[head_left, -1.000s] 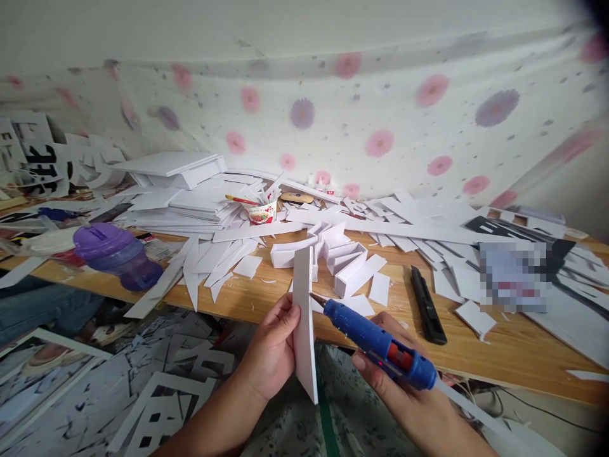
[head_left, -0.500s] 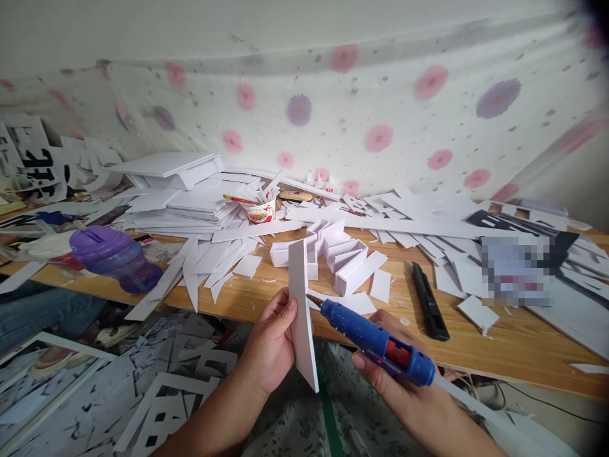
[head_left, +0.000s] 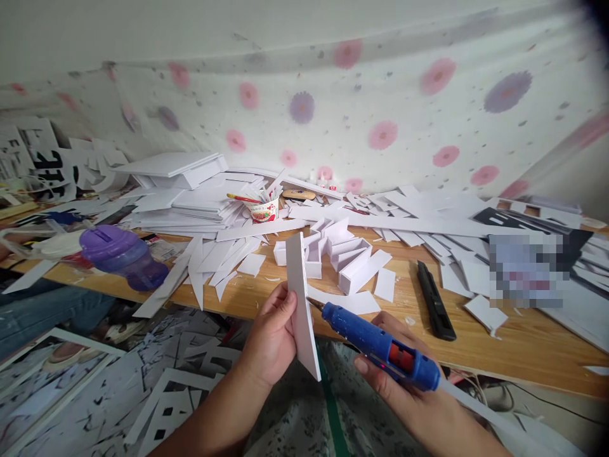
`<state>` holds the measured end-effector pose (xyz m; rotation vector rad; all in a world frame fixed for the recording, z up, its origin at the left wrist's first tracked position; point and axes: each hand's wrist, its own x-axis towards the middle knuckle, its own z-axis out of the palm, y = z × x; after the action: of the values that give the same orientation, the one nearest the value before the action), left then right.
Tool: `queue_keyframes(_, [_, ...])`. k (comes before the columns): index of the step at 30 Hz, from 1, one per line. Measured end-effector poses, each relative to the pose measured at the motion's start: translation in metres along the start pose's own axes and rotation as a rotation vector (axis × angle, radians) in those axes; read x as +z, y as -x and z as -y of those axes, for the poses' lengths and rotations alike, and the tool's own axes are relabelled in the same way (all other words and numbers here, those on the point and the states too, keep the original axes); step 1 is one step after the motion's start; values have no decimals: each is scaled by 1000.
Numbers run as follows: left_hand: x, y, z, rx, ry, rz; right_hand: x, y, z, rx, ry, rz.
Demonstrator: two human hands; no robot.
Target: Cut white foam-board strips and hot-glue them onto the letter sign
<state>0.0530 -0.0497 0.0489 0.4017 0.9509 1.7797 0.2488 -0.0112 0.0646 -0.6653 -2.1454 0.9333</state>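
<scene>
My left hand (head_left: pixel 272 333) grips a narrow white foam board strip (head_left: pixel 301 304), held upright in front of the table edge with the thumb on its near face. My right hand (head_left: pixel 399 374) is wrapped round a blue hot glue gun (head_left: pixel 380 346), with a glue stick (head_left: pixel 476 406) running out of its back end. The gun's metal tip (head_left: pixel 316 303) is at the strip's right side; whether it touches is hard to tell. Behind the strip, small white box-like foam board pieces (head_left: pixel 352 257) stand on the table.
A black utility knife (head_left: pixel 435 301) lies to the right on the wooden table (head_left: pixel 404 327). A purple bottle (head_left: pixel 121 257) stands at the left. Stacked white boards (head_left: pixel 181 206), a paper cup (head_left: pixel 264 211) of scraps and many offcuts cover the back. Cut sheets (head_left: pixel 176 403) lie below left.
The strip's top has tilted slightly left, and the glue gun remains at its right side. The whole view has shifted a little, with the table things appearing further right.
</scene>
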Motion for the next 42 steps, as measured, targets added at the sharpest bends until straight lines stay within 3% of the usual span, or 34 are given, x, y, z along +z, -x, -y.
queue_keyframes(42, [5, -7, -15, 94, 61, 1, 2, 3, 2, 38, -84, 97])
